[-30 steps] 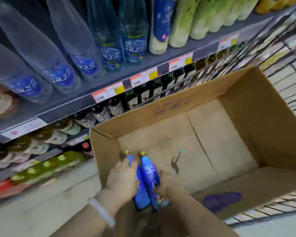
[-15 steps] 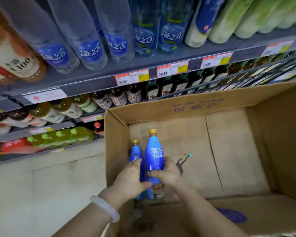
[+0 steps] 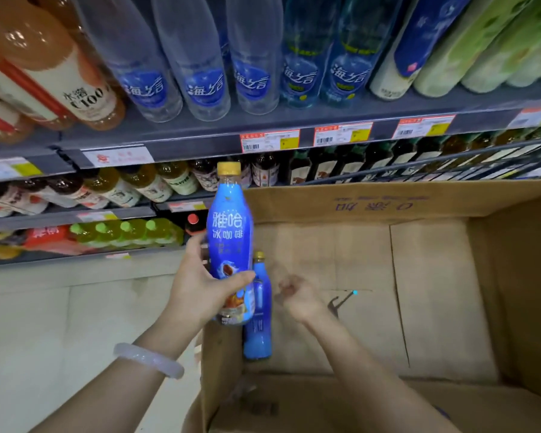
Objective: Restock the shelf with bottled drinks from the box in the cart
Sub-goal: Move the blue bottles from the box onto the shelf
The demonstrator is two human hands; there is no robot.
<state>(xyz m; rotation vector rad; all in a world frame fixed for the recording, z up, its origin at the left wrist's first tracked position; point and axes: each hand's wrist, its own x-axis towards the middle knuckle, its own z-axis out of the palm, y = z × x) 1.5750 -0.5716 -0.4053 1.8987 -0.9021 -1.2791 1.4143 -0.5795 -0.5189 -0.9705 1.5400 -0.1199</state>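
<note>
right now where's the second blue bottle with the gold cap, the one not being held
In the head view the second blue bottle stands in the cardboard box's near-left corner, just behind the held blue bottle in the left hand.

left hand gripping (thumb forward) | right hand loosely curled, empty

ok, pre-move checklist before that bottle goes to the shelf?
1. Left hand grips the raised blue bottle: ok.
2. Bottle upright, yellow cap on: ok.
3. Bottle lifted above the box front wall: ok.
4. Right hand holds nothing, fingers loosely curled, free to take the second blue bottle in the box: ok.
5. Matching slot for this product on the shelves: cannot tell.
</note>
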